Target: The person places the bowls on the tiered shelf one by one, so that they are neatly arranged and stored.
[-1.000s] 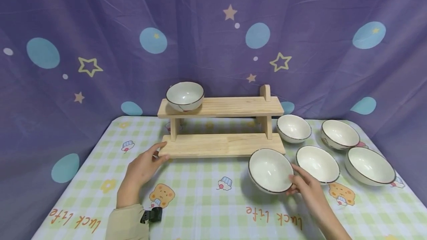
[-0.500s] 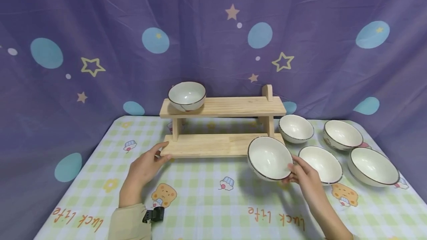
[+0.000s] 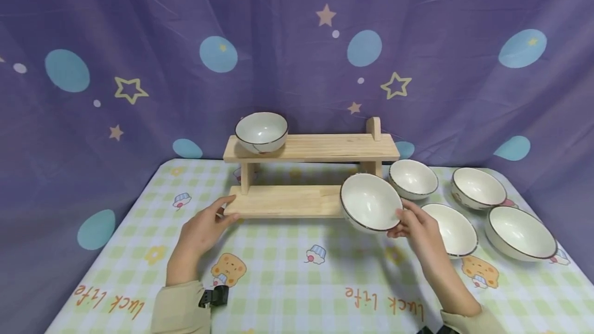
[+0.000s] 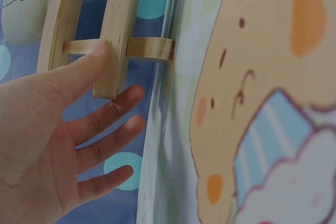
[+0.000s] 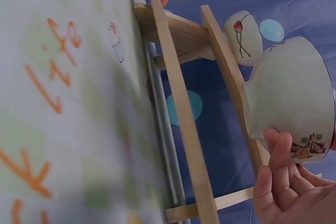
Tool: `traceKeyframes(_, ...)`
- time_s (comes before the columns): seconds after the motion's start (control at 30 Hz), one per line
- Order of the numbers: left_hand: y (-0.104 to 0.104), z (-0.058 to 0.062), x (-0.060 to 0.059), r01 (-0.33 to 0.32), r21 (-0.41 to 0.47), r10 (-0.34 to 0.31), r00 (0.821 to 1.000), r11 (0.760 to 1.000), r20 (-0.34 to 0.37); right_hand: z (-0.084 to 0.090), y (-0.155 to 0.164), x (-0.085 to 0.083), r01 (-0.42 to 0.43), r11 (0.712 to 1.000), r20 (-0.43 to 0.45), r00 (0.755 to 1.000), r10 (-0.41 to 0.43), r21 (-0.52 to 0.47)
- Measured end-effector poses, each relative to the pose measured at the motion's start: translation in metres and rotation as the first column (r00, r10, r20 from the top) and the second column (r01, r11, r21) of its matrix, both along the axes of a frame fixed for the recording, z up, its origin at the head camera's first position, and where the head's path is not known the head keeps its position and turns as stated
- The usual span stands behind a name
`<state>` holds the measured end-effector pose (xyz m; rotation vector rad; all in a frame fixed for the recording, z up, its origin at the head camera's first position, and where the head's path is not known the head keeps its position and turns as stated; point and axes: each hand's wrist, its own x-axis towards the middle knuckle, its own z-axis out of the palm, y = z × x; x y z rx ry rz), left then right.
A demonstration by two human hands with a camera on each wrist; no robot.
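In the head view my right hand (image 3: 419, 228) holds a white bowl (image 3: 371, 202) with a dark rim, thumb at the rim and fingers beneath. The bowl is raised and tilted in front of the right end of a two-tier wooden shelf (image 3: 278, 202), hiding part of the lower board. In the right wrist view a painted flower sprig shows on the held bowl (image 5: 294, 98). My left hand (image 3: 201, 233) holds the left end of the lower board between thumb and index finger; its other fingers (image 4: 113, 140) extend loosely. Another white bowl (image 3: 262, 133) stands upright on the upper board's left end.
Several more white bowls stand on the checked tablecloth at the right: one by the shelf (image 3: 413, 179), one partly behind my right hand (image 3: 452, 231), and others farther right (image 3: 522, 233). A purple curtain (image 3: 287, 40) hangs behind the table.
My right hand has lifted the bowl from low over the tablecloth, up and slightly left, to in front of the lower board. The left hand stays at the shelf's end.
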<state>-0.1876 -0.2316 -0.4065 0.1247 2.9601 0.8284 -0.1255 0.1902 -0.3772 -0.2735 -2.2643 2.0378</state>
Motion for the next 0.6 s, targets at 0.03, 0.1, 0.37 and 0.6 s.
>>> traceKeyframes(0.03,0.000,0.000,0.000,0.001,0.000,-0.001,1.000,1.000,0.001,0.002,-0.001,-0.002,0.005,1.000,-0.004,1.000,-0.005,-0.003)
traceKeyframes(0.1,0.000,0.000,-0.001,0.002,-0.001,-0.002,1.000,1.000,0.003,0.005,-0.003,-0.005,0.011,1.000,-0.015,1.000,-0.011,-0.006)
traceKeyframes(0.37,0.000,0.000,-0.001,0.000,-0.001,0.000,1.000,1.000,0.005,0.014,-0.009,-0.019,0.013,0.999,-0.078,0.997,-0.016,-0.033)
traceKeyframes(0.6,0.000,-0.001,-0.002,0.001,-0.005,-0.001,1.000,1.000,-0.004,0.021,-0.015,-0.031,0.015,0.998,-0.094,0.995,-0.021,-0.066)
